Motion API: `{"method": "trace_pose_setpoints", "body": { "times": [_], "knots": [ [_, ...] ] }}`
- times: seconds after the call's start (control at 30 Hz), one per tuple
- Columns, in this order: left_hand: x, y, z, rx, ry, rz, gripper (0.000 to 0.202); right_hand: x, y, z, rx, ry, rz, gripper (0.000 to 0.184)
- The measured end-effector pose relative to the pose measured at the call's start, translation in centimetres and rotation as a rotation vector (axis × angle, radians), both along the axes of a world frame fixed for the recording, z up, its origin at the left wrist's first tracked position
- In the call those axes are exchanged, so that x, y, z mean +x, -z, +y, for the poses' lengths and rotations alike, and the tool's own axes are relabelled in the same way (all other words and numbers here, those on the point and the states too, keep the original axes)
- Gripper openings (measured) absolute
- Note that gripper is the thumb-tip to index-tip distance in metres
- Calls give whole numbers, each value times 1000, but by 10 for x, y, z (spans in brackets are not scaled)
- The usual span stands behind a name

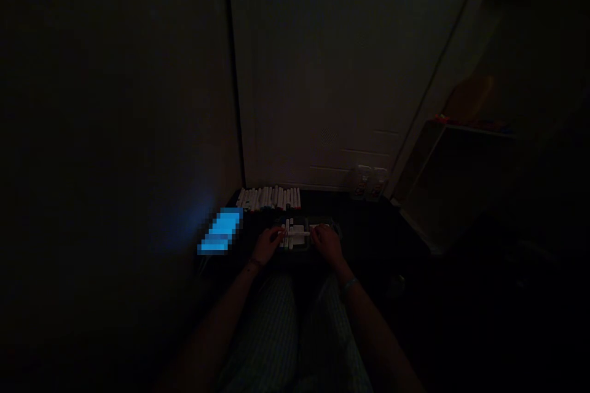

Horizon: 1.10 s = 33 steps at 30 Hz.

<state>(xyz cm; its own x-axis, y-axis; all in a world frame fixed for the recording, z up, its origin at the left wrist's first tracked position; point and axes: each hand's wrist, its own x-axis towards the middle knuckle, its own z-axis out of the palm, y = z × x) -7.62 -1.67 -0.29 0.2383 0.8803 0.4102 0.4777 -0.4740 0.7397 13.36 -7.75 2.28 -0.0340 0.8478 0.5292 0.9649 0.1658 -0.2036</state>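
The scene is very dark. A white marker point(298, 234) lies crosswise between my two hands. My left hand point(267, 245) is closed on its left end, and the fingers of my right hand point(328, 244) pinch the right end. Below it is an open clear case point(302, 249) with a divider near the middle. Several white markers point(289, 224) lie side by side in its left part, pointing away from me. Something pale shows in the right part, partly covered by my right hand.
On the dark table point(382, 227), a row of white markers point(267, 198) lies along the back left. A glowing blue, blurred screen point(221, 231) is at the left. Two clear packages point(370, 183) stand at the back right, near the wall. My legs point(271, 325) are below the front edge.
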Motion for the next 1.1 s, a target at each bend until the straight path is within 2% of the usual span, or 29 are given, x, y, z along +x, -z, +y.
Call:
{"method": "trace_pose_setpoints", "body": {
  "times": [0.6, 1.1],
  "knots": [
    [-1, 1, 0, -27, 19, 9, 37, 0, -2, -2, -22, -4, 10, 29],
    [-2, 3, 0, -1, 9, 18, 37, 1, 1, -2, 19, -11, -10, 32]
  ]
}}
